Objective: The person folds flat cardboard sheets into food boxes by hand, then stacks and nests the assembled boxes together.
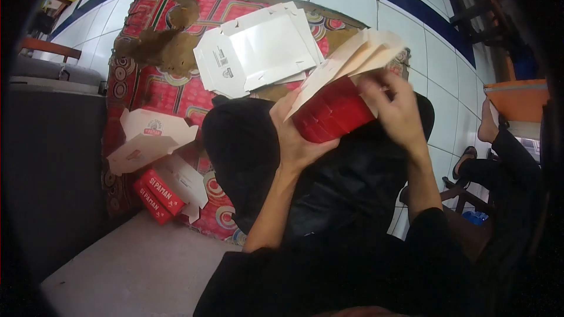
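A red folded carton stack (332, 111) with pale, fanned-out flaps (358, 53) is held above my lap. My left hand (299, 141) grips its left and lower side, the thumb along the bottom edge. At the right end, my right hand (396, 103) has bent fingers against the carton, partly blurred; what its fingertips hold is unclear. Flat white box sheets (258, 53) lie in a pile on the patterned red mat, beyond my knees.
On the red mat (176, 97) at the left are partly folded white cartons (153, 141) and red boxes (158, 196) marked SI PAMAN. A dark grey block (59, 170) stands at far left. Another person's bare foot (487, 123) and dark-clothed legs show at right, near an orange surface (520, 100).
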`<state>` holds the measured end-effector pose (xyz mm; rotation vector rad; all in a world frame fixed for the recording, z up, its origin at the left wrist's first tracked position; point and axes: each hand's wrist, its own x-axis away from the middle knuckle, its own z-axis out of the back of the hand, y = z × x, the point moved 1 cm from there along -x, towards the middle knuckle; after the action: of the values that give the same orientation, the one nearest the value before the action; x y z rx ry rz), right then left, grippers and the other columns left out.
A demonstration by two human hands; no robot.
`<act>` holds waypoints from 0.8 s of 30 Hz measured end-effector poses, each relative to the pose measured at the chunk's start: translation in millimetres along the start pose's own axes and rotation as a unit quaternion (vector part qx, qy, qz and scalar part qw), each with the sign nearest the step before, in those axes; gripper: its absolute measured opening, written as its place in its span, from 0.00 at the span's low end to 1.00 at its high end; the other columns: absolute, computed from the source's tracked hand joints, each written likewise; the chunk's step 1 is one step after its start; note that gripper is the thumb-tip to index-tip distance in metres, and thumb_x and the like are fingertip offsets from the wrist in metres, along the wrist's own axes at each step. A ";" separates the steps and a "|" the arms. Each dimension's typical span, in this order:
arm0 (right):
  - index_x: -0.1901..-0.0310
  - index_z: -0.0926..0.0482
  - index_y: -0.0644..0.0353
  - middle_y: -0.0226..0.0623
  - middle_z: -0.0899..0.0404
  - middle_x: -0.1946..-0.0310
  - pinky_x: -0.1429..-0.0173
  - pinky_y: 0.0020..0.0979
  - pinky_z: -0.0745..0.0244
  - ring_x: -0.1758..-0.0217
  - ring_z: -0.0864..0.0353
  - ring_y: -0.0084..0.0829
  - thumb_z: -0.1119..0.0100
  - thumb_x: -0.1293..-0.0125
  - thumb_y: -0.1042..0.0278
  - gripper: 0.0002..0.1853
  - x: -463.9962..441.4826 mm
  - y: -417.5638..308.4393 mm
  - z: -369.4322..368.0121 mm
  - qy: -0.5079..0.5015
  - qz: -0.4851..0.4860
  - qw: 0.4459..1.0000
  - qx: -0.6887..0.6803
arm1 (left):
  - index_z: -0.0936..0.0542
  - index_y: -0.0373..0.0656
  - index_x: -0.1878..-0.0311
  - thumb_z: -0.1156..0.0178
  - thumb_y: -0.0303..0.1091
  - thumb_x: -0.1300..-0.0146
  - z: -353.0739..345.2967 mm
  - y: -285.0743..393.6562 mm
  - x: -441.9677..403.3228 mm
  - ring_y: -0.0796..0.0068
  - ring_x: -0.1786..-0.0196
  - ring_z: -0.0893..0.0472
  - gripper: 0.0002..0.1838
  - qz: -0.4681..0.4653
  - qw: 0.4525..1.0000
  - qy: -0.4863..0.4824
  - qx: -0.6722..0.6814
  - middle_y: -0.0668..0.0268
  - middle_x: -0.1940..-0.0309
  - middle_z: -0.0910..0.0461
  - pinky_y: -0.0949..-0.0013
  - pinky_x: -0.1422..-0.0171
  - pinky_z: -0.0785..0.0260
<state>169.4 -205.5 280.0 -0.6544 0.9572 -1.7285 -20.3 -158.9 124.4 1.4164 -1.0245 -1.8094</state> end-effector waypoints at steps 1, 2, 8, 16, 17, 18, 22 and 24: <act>0.44 0.14 0.72 0.46 0.08 0.54 0.41 0.36 0.20 0.49 0.11 0.32 0.32 0.25 0.68 0.15 6.5 -5.4 -10.7 -0.008 0.025 0.999 0.033 | 0.24 0.41 0.25 0.11 0.41 0.71 -1.6 0.5 0.5 0.49 0.28 0.26 0.60 0.008 1.000 0.007 0.016 0.55 0.32 0.22 0.49 0.22 0.37; 0.44 0.13 0.72 0.46 0.08 0.53 0.41 0.35 0.20 0.48 0.11 0.32 0.34 0.24 0.69 0.15 9.6 -8.1 -18.2 -0.014 0.052 0.996 0.065 | 0.23 0.41 0.26 0.11 0.41 0.71 -3.1 1.1 0.9 0.49 0.29 0.25 0.60 0.015 0.999 0.014 0.033 0.55 0.32 0.21 0.49 0.23 0.36; 0.38 0.14 0.72 0.47 0.09 0.49 0.36 0.33 0.20 0.45 0.12 0.32 0.38 0.20 0.70 0.17 0.7 6.8 -21.0 -0.008 0.018 0.998 0.064 | 0.32 0.39 0.23 0.12 0.42 0.72 0.9 -12.2 9.7 0.44 0.26 0.30 0.65 -0.029 0.999 0.020 -0.007 0.51 0.31 0.28 0.48 0.21 0.35; 0.43 0.15 0.66 0.37 0.15 0.53 0.37 0.33 0.23 0.48 0.17 0.30 0.34 0.23 0.75 0.11 6.5 -65.8 -106.2 0.087 0.231 0.969 -0.025 | 0.34 0.38 0.25 0.12 0.47 0.65 -10.2 -22.8 7.1 0.45 0.29 0.29 0.62 0.046 0.995 0.084 -0.027 0.50 0.32 0.29 0.48 0.20 0.37; 0.42 0.15 0.66 0.40 0.15 0.52 0.36 0.34 0.23 0.47 0.16 0.33 0.33 0.25 0.74 0.13 9.0 -91.3 -132.8 -0.049 0.232 0.971 -0.020 | 0.35 0.38 0.24 0.12 0.48 0.64 -28.7 -50.1 18.5 0.46 0.29 0.29 0.63 0.045 0.998 0.053 -0.003 0.50 0.32 0.29 0.48 0.20 0.37; 0.42 0.15 0.65 0.42 0.14 0.51 0.35 0.35 0.23 0.47 0.15 0.35 0.32 0.27 0.74 0.14 8.9 -115.9 -160.5 -0.181 0.229 0.956 -0.013 | 0.34 0.38 0.25 0.12 0.48 0.65 -29.2 -46.0 19.5 0.46 0.29 0.29 0.63 0.042 0.997 0.069 -0.007 0.51 0.33 0.28 0.48 0.21 0.36; 0.31 0.23 0.66 0.55 0.16 0.40 0.27 0.45 0.24 0.33 0.17 0.53 0.27 0.31 0.64 0.30 -19.8 -105.1 -309.6 -0.240 0.301 0.922 -0.049 | 0.33 0.38 0.25 0.11 0.44 0.74 0.1 -10.0 5.1 0.44 0.31 0.27 0.66 -0.002 0.993 0.106 -0.052 0.53 0.33 0.27 0.47 0.24 0.34; 0.30 0.23 0.68 0.57 0.17 0.36 0.32 0.43 0.21 0.33 0.16 0.54 0.28 0.27 0.57 0.31 -36.6 -92.0 -379.7 -0.175 0.363 0.915 0.022 | 0.34 0.38 0.25 0.11 0.44 0.73 -1.5 -11.9 5.9 0.43 0.30 0.27 0.66 0.002 0.994 0.105 -0.041 0.51 0.33 0.28 0.46 0.23 0.35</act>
<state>-164.9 -43.3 153.7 -0.4693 0.7660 -0.9306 -20.3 -158.1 111.0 1.5167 -0.8357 -1.6394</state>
